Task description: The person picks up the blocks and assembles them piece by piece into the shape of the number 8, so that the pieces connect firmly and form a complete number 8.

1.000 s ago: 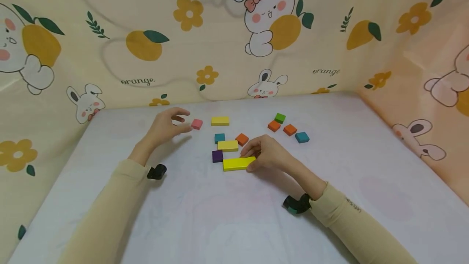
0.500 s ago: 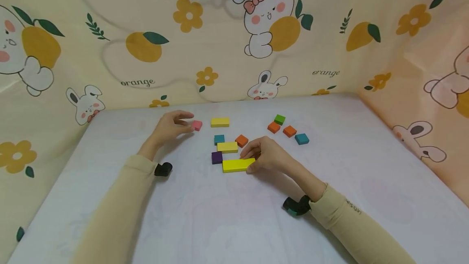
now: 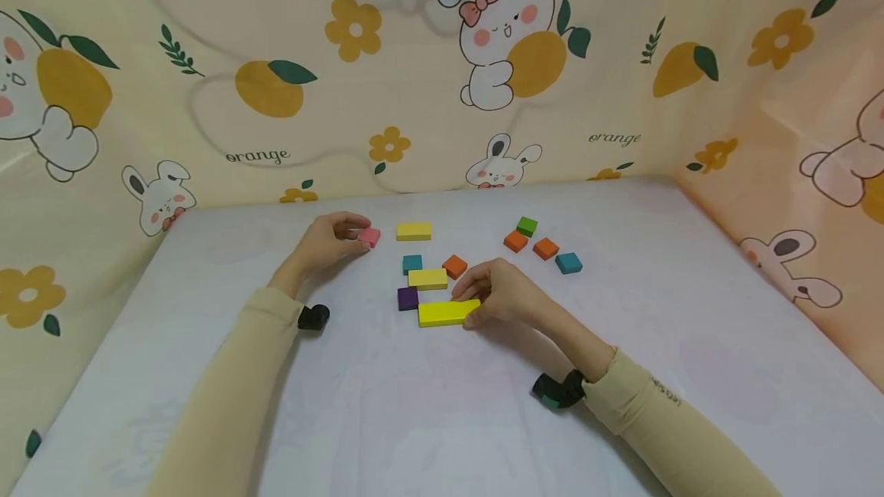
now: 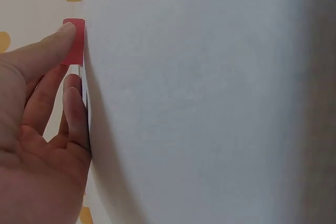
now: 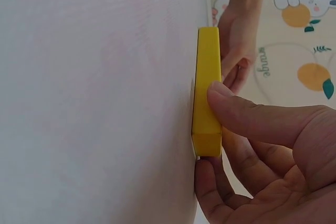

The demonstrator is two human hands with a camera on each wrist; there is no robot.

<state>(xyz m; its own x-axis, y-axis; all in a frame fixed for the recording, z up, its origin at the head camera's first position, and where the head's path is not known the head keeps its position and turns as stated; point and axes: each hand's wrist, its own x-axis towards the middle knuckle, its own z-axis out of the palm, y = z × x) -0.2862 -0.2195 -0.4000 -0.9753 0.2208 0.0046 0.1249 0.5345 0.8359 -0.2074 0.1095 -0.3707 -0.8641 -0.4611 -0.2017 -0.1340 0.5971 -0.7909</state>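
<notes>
My left hand [image 3: 328, 244] is at the far left of the block group, pinching a small pink block [image 3: 370, 237] between thumb and fingers. In the left wrist view the thumb lies across the face of this pink block [image 4: 77, 45]. My right hand [image 3: 504, 291] holds the right end of a long yellow block [image 3: 445, 314], the nearest block to me. The right wrist view shows the thumb against the side of this long yellow block [image 5: 206, 114], close over the tabletop. A purple block [image 3: 408, 298] sits by its left end, and a shorter yellow block [image 3: 427, 279] lies just behind.
Behind the shorter yellow block are a blue block [image 3: 412, 263] and an orange block [image 3: 454, 265]. Another yellow block [image 3: 413, 232] lies farther back. To the right are a green block [image 3: 527, 226], two orange blocks [image 3: 545, 248] and a blue block [image 3: 569, 263]. A patterned cloth [image 3: 414, 67] walls the table.
My left hand has moved right to the pink block, and its fingers have closed on it. The right hand stays on the long yellow block.
</notes>
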